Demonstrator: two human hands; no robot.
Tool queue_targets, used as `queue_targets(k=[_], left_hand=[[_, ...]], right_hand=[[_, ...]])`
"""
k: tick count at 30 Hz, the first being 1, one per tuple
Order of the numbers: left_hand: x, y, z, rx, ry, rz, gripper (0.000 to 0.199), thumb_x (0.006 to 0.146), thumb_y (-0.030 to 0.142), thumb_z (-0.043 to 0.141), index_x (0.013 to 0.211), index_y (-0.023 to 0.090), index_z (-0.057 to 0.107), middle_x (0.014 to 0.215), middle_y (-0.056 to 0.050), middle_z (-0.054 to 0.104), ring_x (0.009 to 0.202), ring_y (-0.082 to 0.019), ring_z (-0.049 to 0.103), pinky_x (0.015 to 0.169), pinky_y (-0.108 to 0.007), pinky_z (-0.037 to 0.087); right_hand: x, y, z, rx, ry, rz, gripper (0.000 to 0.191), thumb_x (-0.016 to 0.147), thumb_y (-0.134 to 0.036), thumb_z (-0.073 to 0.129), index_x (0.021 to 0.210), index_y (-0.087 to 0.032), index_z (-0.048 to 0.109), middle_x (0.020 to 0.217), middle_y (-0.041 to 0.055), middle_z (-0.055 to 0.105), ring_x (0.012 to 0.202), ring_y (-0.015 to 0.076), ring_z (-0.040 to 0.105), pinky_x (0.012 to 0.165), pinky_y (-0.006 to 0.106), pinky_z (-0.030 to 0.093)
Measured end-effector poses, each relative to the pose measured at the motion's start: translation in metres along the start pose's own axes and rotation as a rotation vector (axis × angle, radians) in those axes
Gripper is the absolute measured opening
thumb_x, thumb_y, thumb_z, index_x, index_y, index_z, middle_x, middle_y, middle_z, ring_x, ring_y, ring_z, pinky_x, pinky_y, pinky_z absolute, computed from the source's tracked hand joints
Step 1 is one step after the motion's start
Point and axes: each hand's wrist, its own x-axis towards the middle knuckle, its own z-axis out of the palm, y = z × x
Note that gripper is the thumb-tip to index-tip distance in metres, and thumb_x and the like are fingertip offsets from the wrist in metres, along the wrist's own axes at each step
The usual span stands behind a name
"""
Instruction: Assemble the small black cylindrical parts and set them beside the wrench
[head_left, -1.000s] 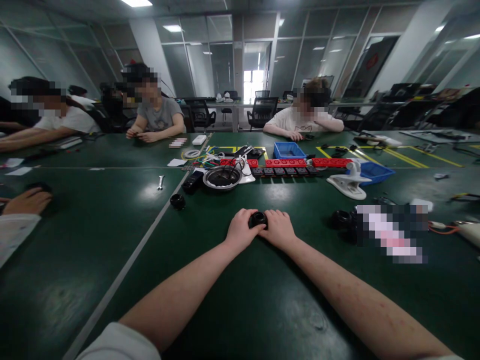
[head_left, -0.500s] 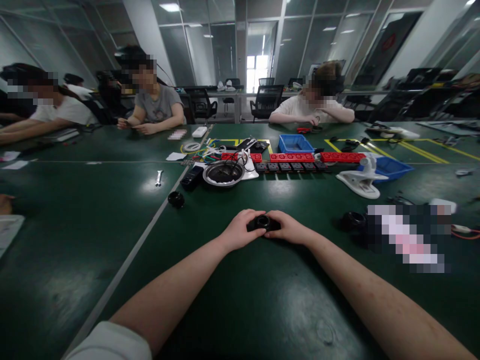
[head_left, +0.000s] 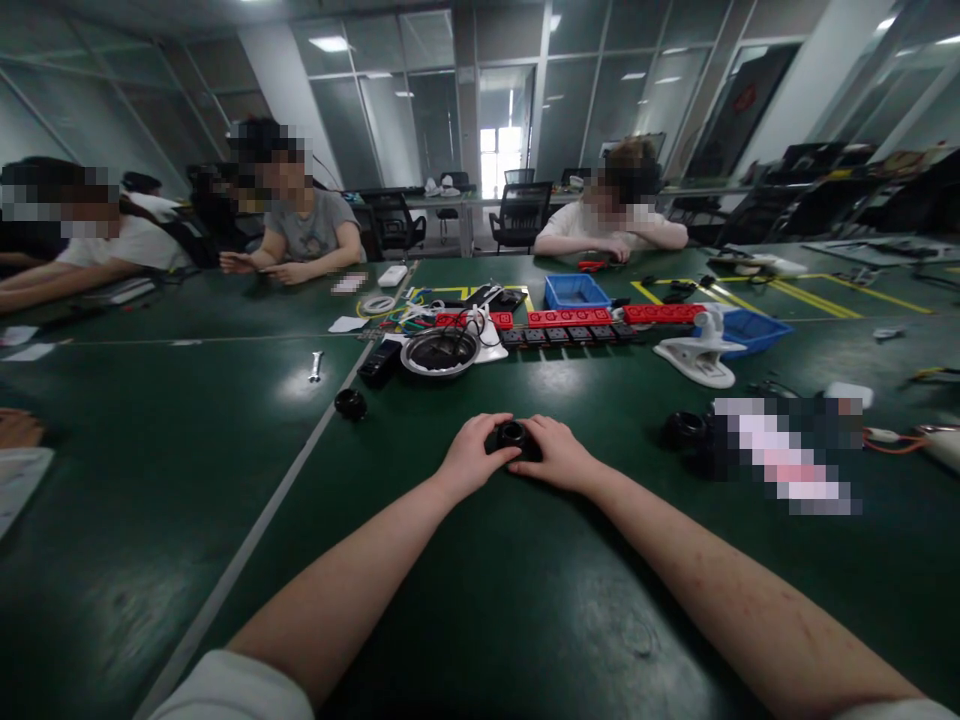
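A black round part with a ring-shaped top (head_left: 513, 434) rests on the green table (head_left: 450, 620), between my two hands. My left hand (head_left: 474, 457) wraps round its left side, fingers behind and thumb in front. From the right, my right hand (head_left: 556, 455) grips the same part, its thumb near the left thumb. The part's sides are mostly hidden by my fingers. Another black round part (head_left: 350, 404) stands to the left, and a further one (head_left: 684, 429) to the right.
Beyond my hands lie a metal dish (head_left: 440, 352), red socket strips (head_left: 570, 317), a blue tray (head_left: 577, 291) and a white clamp stand (head_left: 701, 358). A wrench (head_left: 316, 366) is at the left. People sit across the table and at the left.
The view has shifted slightly, so the table items appear further left. My right hand's fingers have moved a little on the black part; both hands stay around it.
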Motion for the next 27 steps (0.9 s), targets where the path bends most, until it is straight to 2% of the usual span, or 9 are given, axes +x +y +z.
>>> queue_targets(k=[2, 5, 8, 11, 13, 15, 17, 23, 27], left_hand=[[0.0, 0.0, -0.003, -0.021, -0.021, -0.01, 0.05, 0.068, 0.023, 0.066, 0.114, 0.022, 0.048, 0.099, -0.004, 0.055, 0.089, -0.019, 0.053, 0.072, -0.029, 0.044], [0.002, 0.0, -0.006, -0.063, -0.075, 0.002, 0.043, 0.069, 0.022, 0.065, 0.109, 0.022, 0.051, 0.1, -0.004, 0.055, 0.091, -0.018, 0.052, 0.069, -0.027, 0.044], [0.003, 0.001, -0.006, -0.101, -0.099, -0.008, 0.039, 0.068, 0.02, 0.066, 0.105, 0.022, 0.053, 0.101, -0.003, 0.056, 0.091, -0.018, 0.053, 0.072, -0.027, 0.043], [0.003, 0.002, -0.001, -0.079, -0.04, -0.052, 0.038, 0.065, 0.02, 0.068, 0.1, 0.021, 0.054, 0.098, -0.002, 0.055, 0.089, -0.018, 0.053, 0.074, -0.029, 0.043], [0.003, 0.002, 0.005, -0.045, 0.033, -0.087, 0.038, 0.063, 0.022, 0.069, 0.097, 0.019, 0.053, 0.094, -0.002, 0.055, 0.086, -0.018, 0.052, 0.073, -0.03, 0.044], [0.003, 0.002, 0.009, -0.018, 0.084, -0.106, 0.037, 0.063, 0.024, 0.069, 0.096, 0.018, 0.053, 0.092, -0.002, 0.055, 0.086, -0.019, 0.052, 0.073, -0.031, 0.044], [0.004, 0.003, 0.009, -0.009, 0.083, -0.102, 0.037, 0.064, 0.024, 0.069, 0.097, 0.019, 0.053, 0.093, -0.003, 0.055, 0.088, -0.019, 0.052, 0.074, -0.031, 0.044], [0.004, 0.004, 0.0, -0.034, -0.041, -0.037, 0.039, 0.069, 0.023, 0.064, 0.105, 0.022, 0.052, 0.102, -0.004, 0.054, 0.096, -0.02, 0.05, 0.078, -0.032, 0.044], [0.002, 0.007, -0.004, -0.027, -0.073, -0.002, 0.04, 0.073, 0.026, 0.061, 0.111, 0.023, 0.049, 0.106, -0.006, 0.053, 0.1, -0.022, 0.048, 0.078, -0.033, 0.044]], right_hand=[[0.001, 0.008, -0.002, 0.106, -0.067, -0.059, 0.05, 0.068, -0.044, 0.061, 0.107, -0.016, 0.05, 0.092, 0.0069, 0.054, 0.082, 0.0199, 0.049, 0.07, 0.031, 0.037], [0.004, 0.018, -0.004, 0.207, -0.104, -0.098, 0.034, 0.069, -0.035, 0.062, 0.097, -0.016, 0.055, 0.087, 0.0046, 0.056, 0.079, 0.0174, 0.05, 0.068, 0.027, 0.037], [0.006, 0.017, -0.002, 0.221, -0.09, -0.054, 0.028, 0.066, -0.032, 0.065, 0.087, -0.016, 0.055, 0.08, 0.0019, 0.056, 0.072, 0.0152, 0.05, 0.062, 0.025, 0.036], [0.005, 0.004, 0.0, 0.07, -0.039, 0.067, 0.028, 0.064, -0.039, 0.064, 0.076, -0.016, 0.053, 0.074, 0.0023, 0.056, 0.067, 0.0158, 0.05, 0.057, 0.025, 0.034], [0.004, -0.006, 0.002, -0.104, 0.023, 0.13, 0.028, 0.067, -0.042, 0.061, 0.073, -0.016, 0.051, 0.073, 0.005, 0.057, 0.069, 0.0189, 0.051, 0.061, 0.028, 0.034], [0.003, -0.012, 0.004, -0.22, 0.063, 0.154, 0.028, 0.069, -0.042, 0.058, 0.074, -0.016, 0.052, 0.075, 0.0072, 0.059, 0.074, 0.022, 0.052, 0.065, 0.032, 0.034], [0.003, -0.013, 0.004, -0.218, 0.061, 0.156, 0.03, 0.069, -0.043, 0.057, 0.08, -0.016, 0.053, 0.08, 0.0081, 0.059, 0.078, 0.0231, 0.052, 0.068, 0.033, 0.034], [0.005, 0.007, -0.004, 0.084, -0.037, 0.017, 0.052, 0.07, -0.045, 0.058, 0.113, -0.017, 0.046, 0.097, 0.007, 0.057, 0.088, 0.0215, 0.051, 0.074, 0.033, 0.035], [0.006, 0.018, -0.009, 0.134, -0.117, -0.053, 0.037, 0.071, -0.042, 0.059, 0.098, -0.018, 0.056, 0.09, 0.0058, 0.057, 0.085, 0.0203, 0.05, 0.073, 0.032, 0.036]])
